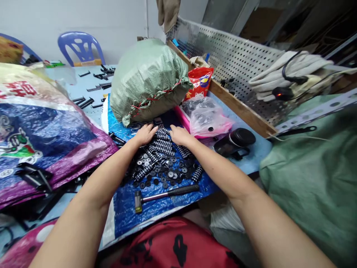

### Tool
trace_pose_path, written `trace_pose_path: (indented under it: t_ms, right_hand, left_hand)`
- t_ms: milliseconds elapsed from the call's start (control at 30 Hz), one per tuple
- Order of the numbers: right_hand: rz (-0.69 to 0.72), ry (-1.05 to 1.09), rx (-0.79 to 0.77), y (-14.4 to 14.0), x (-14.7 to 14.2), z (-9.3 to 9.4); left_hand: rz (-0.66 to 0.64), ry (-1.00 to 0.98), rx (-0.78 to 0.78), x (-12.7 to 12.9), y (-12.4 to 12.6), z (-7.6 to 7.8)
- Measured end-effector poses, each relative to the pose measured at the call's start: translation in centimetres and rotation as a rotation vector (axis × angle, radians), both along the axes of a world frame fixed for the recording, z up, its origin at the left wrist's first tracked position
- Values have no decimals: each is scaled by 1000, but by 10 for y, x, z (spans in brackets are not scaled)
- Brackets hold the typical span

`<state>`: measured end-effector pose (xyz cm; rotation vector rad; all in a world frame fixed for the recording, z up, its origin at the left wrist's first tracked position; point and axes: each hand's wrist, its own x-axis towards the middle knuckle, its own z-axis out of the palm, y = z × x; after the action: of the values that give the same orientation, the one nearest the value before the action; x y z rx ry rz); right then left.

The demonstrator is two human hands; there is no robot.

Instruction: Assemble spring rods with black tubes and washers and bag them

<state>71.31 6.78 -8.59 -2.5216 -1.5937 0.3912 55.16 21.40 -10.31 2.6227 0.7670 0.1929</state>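
Fingers [150, 130] on upright washer stacks [163, 143]

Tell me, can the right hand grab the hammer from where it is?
Probably yes. The right hand rests on the stacked black pieces, and the hammer lies in the open on the blue sheet, nearer the body, with nothing on top of it.

My arms are bare to above the elbow, no sleeves, no rings or watch on my left hand [145, 134] or right hand [180, 135]. Red cloth with black print [178, 245] covers my lap.
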Motion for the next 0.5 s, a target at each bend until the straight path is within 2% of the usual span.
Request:
trace_pose_path:
  t_ms: [167, 267, 367, 433, 500]
  right_hand:
    - [96, 32, 68, -21, -6, -5]
    - [151, 58, 214, -51, -9, 2]
    - [198, 218, 528, -107, -8, 7]
    - [72, 247, 713, -155, -7, 3]
    - [-97, 158, 784, -204, -8, -9]
  left_hand:
    - [-75, 69, -31, -2, -14, -6]
    - [-74, 48, -1, -13, -27, 1]
    - [-2, -86, 145, -38, -48, 15]
    - [33, -177, 252, -68, -71, 26]
    - [76, -213, 333, -104, -97, 33]
